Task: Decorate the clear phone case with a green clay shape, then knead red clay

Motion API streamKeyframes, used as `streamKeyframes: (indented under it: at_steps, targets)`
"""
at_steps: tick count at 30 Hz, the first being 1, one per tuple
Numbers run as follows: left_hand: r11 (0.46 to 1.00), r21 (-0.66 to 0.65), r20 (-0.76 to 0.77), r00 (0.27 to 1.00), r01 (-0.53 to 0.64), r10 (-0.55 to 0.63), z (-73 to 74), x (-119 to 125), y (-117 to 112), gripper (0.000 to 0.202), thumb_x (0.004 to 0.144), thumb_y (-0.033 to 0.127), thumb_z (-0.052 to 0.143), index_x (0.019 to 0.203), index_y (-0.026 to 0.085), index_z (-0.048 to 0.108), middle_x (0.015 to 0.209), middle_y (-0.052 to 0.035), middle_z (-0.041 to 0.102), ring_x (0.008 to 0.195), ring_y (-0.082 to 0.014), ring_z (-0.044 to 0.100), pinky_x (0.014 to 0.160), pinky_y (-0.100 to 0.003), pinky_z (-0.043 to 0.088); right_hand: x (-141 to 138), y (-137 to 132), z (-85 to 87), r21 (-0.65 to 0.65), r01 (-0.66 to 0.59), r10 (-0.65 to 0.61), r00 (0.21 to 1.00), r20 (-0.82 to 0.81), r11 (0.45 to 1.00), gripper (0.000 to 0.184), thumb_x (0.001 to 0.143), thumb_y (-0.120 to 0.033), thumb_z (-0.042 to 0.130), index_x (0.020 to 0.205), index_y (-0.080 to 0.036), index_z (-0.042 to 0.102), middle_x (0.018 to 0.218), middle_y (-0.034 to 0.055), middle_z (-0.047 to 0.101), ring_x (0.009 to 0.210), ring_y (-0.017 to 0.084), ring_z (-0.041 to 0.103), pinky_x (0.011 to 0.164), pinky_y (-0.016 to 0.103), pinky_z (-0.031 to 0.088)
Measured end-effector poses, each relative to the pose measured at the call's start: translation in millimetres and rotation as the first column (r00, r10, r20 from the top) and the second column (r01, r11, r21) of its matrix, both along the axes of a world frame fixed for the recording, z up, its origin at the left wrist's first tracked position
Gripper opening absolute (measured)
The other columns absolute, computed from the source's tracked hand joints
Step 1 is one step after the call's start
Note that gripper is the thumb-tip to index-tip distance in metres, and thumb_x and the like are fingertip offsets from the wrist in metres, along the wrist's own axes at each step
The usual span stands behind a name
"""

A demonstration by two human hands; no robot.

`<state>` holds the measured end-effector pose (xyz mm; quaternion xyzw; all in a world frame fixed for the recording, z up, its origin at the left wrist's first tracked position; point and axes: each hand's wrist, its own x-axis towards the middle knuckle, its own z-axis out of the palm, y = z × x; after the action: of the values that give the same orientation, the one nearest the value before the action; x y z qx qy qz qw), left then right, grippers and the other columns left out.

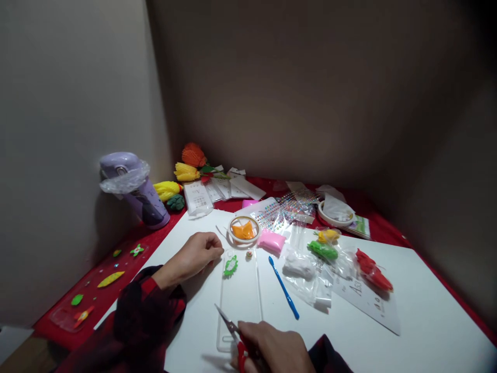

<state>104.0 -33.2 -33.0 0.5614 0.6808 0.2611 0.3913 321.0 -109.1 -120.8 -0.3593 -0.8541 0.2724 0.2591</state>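
Note:
My right hand (274, 346) grips a pair of scissors (229, 322) by the red handles. The blades point up and left over the lower part of a clear phone case (243, 298), which lies flat on the white board. Near the case's upper left edge rests my left hand (199, 254), its fingers curled and the thumb pressed against them; whatever they may hold is hidden. A green jagged-edged clay shape (230, 266) sits on the upper part of the case. Close to it is a small pale round piece (249, 254).
Beyond the case are a round lid with orange clay (243, 230) and a pink clay packet (272, 241). To the right lie a blue modelling tool (284, 288), a bag of white clay (298, 265) and red clay (373, 272). A purple bottle (135, 191) stands left.

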Motion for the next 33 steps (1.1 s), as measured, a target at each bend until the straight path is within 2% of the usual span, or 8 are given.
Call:
streamKeyframes:
  at_steps: [4,8,11,16,20,24,29,33]
  targets:
    - [1.0,0.009,-0.028,0.999,0.018,-0.018,-4.3,-2.1,0.2,0.007,0.067,0.022,0.055,0.063,0.017,0.056,0.046,0.0045,0.052,0.037,-0.0099,0.042,0.036,-0.02,0.027,-5.7,3.3,-4.5,0.061,0.0,0.001,1.0,-0.015,0.998,0.025,0.078,-0.028,0.054,0.101,-0.031,0.062,0.068,0.0021,0.067,0.056,0.017,0.062,0.045,0.021,0.042]
    - [0.997,0.078,-0.072,0.997,0.023,-0.018,-9.6,-5.3,2.0,0.007,0.069,0.022,0.053,0.064,0.017,0.057,0.049,0.0037,0.053,0.042,-0.0119,0.045,0.041,-0.022,0.031,-13.8,4.8,-9.2,0.005,0.005,-0.005,1.0,-0.025,1.0,0.02,0.08,-0.035,0.054,0.098,-0.03,0.062,0.062,0.003,0.063,0.051,0.018,0.06,0.043,0.023,0.041]
    - [0.984,0.179,-0.117,0.993,0.02,0.001,-14.2,-9.0,6.0,0.009,0.071,0.022,0.052,0.068,0.017,0.059,0.061,0.0005,0.06,0.056,-0.0151,0.052,0.053,-0.025,0.037,-19.4,6.4,-10.1,-0.021,0.015,-0.015,1.0,-0.003,1.0,0.019,0.079,-0.037,0.056,0.095,-0.029,0.064,0.059,0.0035,0.062,0.05,0.019,0.058,0.043,0.025,0.04]
    - [0.966,0.25,-0.156,0.988,0.06,-0.021,-22.5,-13.9,12.4,0.014,0.075,0.025,0.051,0.073,0.016,0.063,0.07,-0.0034,0.065,0.065,-0.0189,0.056,0.061,-0.028,0.039,-22.3,6.2,-0.4,0.001,0.031,-0.031,0.999,-0.019,1.0,0.016,0.077,-0.038,0.058,0.085,-0.03,0.068,0.053,0.0028,0.063,0.047,0.018,0.058,0.042,0.025,0.039]
    - [0.95,0.289,-0.171,0.983,0.117,-0.069,-23.8,-12.8,12.5,0.016,0.075,0.026,0.052,0.071,0.017,0.064,0.074,-0.0039,0.066,0.072,-0.02,0.057,0.067,-0.028,0.039,-11.5,-2.3,11.0,0.04,0.102,-0.098,0.991,-0.087,0.994,0.019,0.081,-0.032,0.053,0.092,-0.027,0.069,0.069,0.0047,0.071,0.062,0.019,0.065,0.057,0.024,0.047]
    - [0.939,0.307,-0.168,0.98,0.156,-0.108,-24.0,-10.2,12.1,0.016,0.073,0.025,0.053,0.063,0.018,0.063,0.066,-0.0017,0.063,0.067,-0.0187,0.054,0.064,-0.027,0.037,-3.3,-10.5,20.5,0.097,0.134,-0.119,0.981,-0.152,0.986,0.026,0.084,-0.022,0.047,0.101,-0.024,0.067,0.077,0.005,0.072,0.069,0.017,0.066,0.067,0.023,0.046]
    - [0.94,0.317,-0.099,0.99,0.129,-0.102,-19.6,-5.0,12.2,0.012,0.067,0.023,0.058,0.057,0.016,0.061,0.059,-0.0009,0.059,0.061,-0.0173,0.051,0.059,-0.026,0.036,-1.8,-12.7,34.0,0.107,0.117,-0.102,0.985,-0.14,0.987,0.029,0.075,-0.014,0.051,0.098,-0.023,0.065,0.075,0.0005,0.069,0.064,0.014,0.063,0.061,0.021,0.041]
    - [0.964,0.256,0.041,0.995,0.077,-0.09,-14.1,0.6,7.9,0.02,0.069,0.033,0.063,0.063,0.016,0.056,0.054,0.0005,0.058,0.049,-0.0136,0.049,0.047,-0.023,0.034,0.2,-13.6,39.6,0.079,0.094,-0.088,0.993,-0.073,0.992,0.028,0.074,-0.012,0.052,0.096,-0.023,0.064,0.076,-0.0011,0.068,0.062,0.012,0.061,0.06,0.02,0.04]
